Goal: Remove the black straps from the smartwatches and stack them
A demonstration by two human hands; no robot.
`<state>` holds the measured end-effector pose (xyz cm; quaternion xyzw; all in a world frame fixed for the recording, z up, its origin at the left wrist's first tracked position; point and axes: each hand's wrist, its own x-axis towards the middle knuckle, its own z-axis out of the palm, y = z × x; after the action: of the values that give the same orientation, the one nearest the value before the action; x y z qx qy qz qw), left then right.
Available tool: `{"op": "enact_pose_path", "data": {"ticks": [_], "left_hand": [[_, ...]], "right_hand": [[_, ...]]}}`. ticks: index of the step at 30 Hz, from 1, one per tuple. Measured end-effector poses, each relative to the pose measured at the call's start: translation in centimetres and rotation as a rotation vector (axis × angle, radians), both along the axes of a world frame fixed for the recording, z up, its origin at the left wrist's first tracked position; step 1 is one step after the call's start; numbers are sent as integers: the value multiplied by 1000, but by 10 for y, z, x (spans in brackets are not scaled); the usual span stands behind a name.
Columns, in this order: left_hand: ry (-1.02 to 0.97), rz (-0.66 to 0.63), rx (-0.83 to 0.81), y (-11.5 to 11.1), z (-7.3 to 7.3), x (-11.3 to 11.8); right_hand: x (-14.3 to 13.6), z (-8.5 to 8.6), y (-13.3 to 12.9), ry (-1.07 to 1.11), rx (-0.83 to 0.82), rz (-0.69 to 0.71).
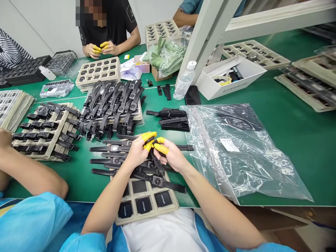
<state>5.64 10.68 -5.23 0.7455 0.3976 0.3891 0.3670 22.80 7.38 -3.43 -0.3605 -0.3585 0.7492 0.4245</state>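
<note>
**Watch held between both hands above the tray**

Between the two hands, a black watch (155,157) is gripped: the left hand (137,151) is closed on it from one side and the right hand (172,156) from the other, with the fingertips meeting over its top end. Yellow finger cots (148,136), smooth and rubbery, are worn on the fingertips of both hands. The watch's long axis is set roughly away from the body and tilted, its strap being trailed down from the fingers toward the wearer and slightly to the right. The strap is seen as a narrow, matte, flexible band; the case itself is largely hidden by the fingers.

Just below the hands, a beige moulded tray (147,206) with square pockets is laid at the table edge, and several more watches (115,148) are spread flat across it, their straps stretched left to right. Beyond the left hand, a dense pile of black watches (112,105) is heaped on stacked trays. To the right of the right hand, a crinkled clear plastic bag (246,150) is spread on the green table (301,133). Further beyond the hands, a clear water bottle (184,81) is stood upright. A co-worker's hands (101,49), also fitted with yellow cots, are held together at the far side.
</note>
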Motion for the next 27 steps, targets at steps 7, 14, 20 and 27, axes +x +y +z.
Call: {"op": "enact_pose_path", "data": {"ticks": [7,14,20,27], "left_hand": [[111,-100,219,4,0,-8],[136,-82,239,1,-1,-7],[145,-73,255,2,1,-6],[173,-73,263,2,3,-6]], "right_hand": [[0,3,1,20,-79,6],[0,0,1,0,-32,28],[-1,-2,1,7,-45,-20],[1,-3,2,-1,-13,26]]}}
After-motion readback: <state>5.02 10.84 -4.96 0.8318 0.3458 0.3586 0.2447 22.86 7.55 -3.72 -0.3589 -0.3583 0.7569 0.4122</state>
